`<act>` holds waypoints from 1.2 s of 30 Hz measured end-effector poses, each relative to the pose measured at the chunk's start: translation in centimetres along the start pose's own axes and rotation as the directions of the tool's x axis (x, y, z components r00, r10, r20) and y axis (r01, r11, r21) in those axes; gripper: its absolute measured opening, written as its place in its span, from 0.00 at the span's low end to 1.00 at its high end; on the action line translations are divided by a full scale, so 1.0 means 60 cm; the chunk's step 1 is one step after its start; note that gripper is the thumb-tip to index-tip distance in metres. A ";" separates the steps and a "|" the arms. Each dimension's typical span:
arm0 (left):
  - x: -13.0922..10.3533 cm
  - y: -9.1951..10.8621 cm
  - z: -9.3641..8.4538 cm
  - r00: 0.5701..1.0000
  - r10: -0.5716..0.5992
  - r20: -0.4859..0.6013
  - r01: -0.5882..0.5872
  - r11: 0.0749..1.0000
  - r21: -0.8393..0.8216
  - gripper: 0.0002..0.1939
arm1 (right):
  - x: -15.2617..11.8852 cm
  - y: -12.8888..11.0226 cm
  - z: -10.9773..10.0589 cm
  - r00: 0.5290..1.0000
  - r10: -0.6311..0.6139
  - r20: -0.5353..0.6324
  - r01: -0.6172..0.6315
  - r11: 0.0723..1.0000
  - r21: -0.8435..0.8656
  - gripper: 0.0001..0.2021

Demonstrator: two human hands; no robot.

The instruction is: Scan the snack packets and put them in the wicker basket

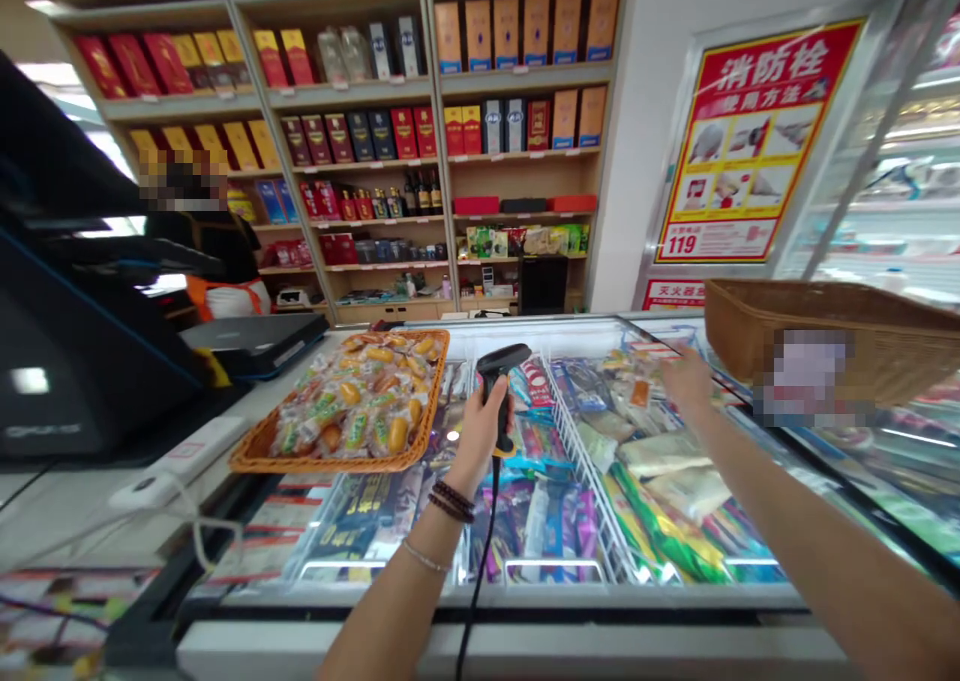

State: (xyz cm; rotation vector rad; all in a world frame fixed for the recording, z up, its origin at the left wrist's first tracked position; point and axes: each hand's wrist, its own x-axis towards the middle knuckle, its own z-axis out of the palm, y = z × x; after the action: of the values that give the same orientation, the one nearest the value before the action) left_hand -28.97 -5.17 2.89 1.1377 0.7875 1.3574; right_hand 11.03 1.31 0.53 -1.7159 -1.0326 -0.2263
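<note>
in the head view, the left hand [487, 416] has its fingers wrapped around the handle of a black scanner [501, 364], which is up over the open freezer [540, 599], its cord [487, 531] hanging down past the wrist. the right hand [688, 386] reaches out over the freezer's right part, near the dark edge of the lid [731, 389]; it is blurred, so whether its fingers are spread, pressed together or pinching something cannot be told.

coloured packs [671, 471] lie in the freezer below both hands, split by a white wire rack [581, 451]. a wicker tray [330, 464] of wrapped snacks [367, 401] rests to the left, partly over the freezer and beside the surface [75, 496]. a brown basket [739, 336] stands to the right, and a co-worker [217, 251] is at the back left.

as for progress, the scanner is already in hand and not set down; no pack shows clear of the freezer, so the handling of packs seems not yet done, though the blurred right hand leaves room for doubt.
</note>
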 end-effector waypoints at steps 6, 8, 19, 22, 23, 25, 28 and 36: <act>-0.015 0.078 -0.085 0.986 0.122 -0.117 -0.119 0.992 0.035 0.38 | -0.079 -0.147 0.127 0.959 -0.249 0.138 0.213 0.950 0.230 0.21; -0.024 0.105 -0.126 0.971 0.147 -0.189 -0.138 0.989 0.061 0.37 | -0.129 -0.227 0.172 0.901 -0.376 0.215 0.292 0.893 0.342 0.21; -0.091 0.134 -0.303 0.845 0.178 -0.504 -0.136 0.984 0.119 0.37 | -0.412 -0.576 0.268 0.182 -0.787 0.589 0.535 0.582 0.612 0.36; -0.095 0.122 -0.309 0.836 0.159 -0.525 -0.124 0.987 0.102 0.37 | -0.419 -0.582 0.272 0.207 -0.750 0.628 0.556 0.619 0.555 0.31; -0.095 0.119 -0.308 0.834 0.156 -0.529 -0.119 0.988 0.103 0.37 | -0.414 -0.580 0.272 0.230 -0.740 0.632 0.550 0.635 0.543 0.29; -0.095 0.117 -0.306 0.835 0.156 -0.528 -0.111 0.987 0.116 0.36 | -0.401 -0.572 0.273 0.307 -0.715 0.628 0.507 0.681 0.528 0.24; -0.094 0.115 -0.300 0.843 0.170 -0.511 -0.113 0.984 0.140 0.37 | -0.374 -0.551 0.278 0.501 -0.623 0.601 0.348 0.781 0.519 0.11; -0.092 0.083 -0.211 0.930 0.186 -0.316 -0.135 0.975 0.177 0.38 | -0.293 -0.394 0.276 0.690 -0.157 0.706 -0.434 0.692 0.577 0.19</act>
State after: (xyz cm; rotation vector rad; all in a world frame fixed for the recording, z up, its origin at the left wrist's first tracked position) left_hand -43.07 -9.18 2.69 1.1256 1.0747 1.6774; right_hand -22.17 7.49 -0.62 -1.1041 -1.2803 0.9606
